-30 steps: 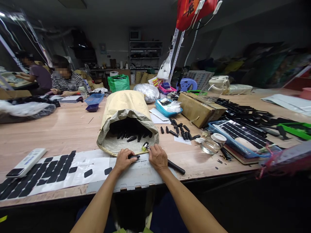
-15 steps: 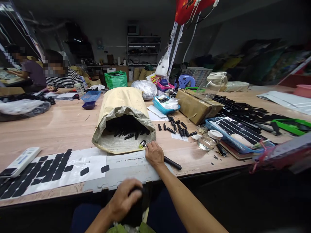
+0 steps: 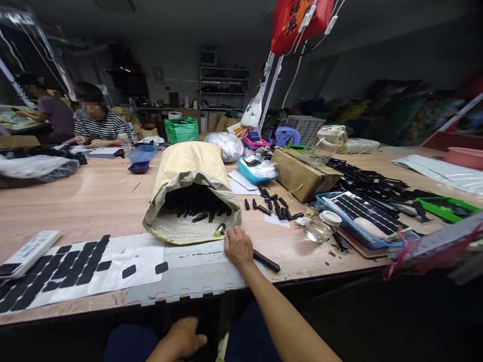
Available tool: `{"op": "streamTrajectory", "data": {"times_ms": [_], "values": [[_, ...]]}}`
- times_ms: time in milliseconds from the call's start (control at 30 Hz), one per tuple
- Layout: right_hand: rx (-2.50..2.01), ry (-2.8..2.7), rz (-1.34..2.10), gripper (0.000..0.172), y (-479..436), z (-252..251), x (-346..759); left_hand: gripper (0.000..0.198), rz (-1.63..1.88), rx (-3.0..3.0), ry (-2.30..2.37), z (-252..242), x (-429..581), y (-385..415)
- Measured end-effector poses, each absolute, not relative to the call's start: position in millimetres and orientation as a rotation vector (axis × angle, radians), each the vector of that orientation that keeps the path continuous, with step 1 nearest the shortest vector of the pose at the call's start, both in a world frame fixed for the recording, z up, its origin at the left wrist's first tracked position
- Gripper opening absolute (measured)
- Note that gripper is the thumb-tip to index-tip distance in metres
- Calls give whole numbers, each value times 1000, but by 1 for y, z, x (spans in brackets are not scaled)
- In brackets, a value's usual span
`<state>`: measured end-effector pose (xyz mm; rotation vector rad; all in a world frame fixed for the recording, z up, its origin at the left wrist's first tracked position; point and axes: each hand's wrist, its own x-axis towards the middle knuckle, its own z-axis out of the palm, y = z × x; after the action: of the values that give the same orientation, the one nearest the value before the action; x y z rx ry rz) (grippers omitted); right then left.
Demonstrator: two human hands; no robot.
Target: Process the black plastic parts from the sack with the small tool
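left hand (image 3: 184, 338) lower, below table (image 3: 109, 201)

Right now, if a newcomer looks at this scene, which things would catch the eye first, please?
Probably the big pale-yellow sack first, lying on the table near the middle, its open mouth towards the camera and black pieces inside. Then the bright red hanging at the top, right of centre. Nearer, beside the sack's lower right edge, the person's right grip holds a black-handled tool.
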<state>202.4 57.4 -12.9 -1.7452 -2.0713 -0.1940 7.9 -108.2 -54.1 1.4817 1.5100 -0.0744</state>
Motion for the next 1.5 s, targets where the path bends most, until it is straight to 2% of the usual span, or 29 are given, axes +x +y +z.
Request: {"op": "streamTrajectory", "data": {"times_ms": [100, 167, 300, 367, 467, 600, 833, 1133, 1333, 1500], "values": [[-1751, -2065, -204, 13, 57, -13, 202, 59, -161, 1469, 987, 11, 12, -85], [-1753, -2064, -203, 13, 57, -13, 202, 54, 61, 1451, 893, 45, 13, -49], [-1755, -2067, -178, 13, 57, -12, 202, 34, 710, 1751, 1656, 62, 13, 45], [-1755, -2068, -165, 12, 57, -11, 203, 31, 734, 1832, 2011, 49, 12, 83], [-1754, -2067, -151, 11, 58, -10, 203, 29, 571, 1950, 2196, 27, 12, 113], [-1754, -2066, -134, 10, 58, -9, 203, 23, 596, 2031, 2119, 17, 4, 105], [-1771, -2083, -132, 14, 58, -10, 203, 20, 837, 2049, 1651, 7, -16, 43], [-1704, -2028, 68, 21, 53, 1, 207, 24, 698, 2165, 1679, 4, -11, 35], [-1524, -1855, 342, 24, 34, 16, 201, 18, 678, 2116, 1670, 5, -12, 34], [-1458, -1864, 379, 26, 18, 19, 192, 20, 655, 2046, 1673, 11, -11, 33]]}}
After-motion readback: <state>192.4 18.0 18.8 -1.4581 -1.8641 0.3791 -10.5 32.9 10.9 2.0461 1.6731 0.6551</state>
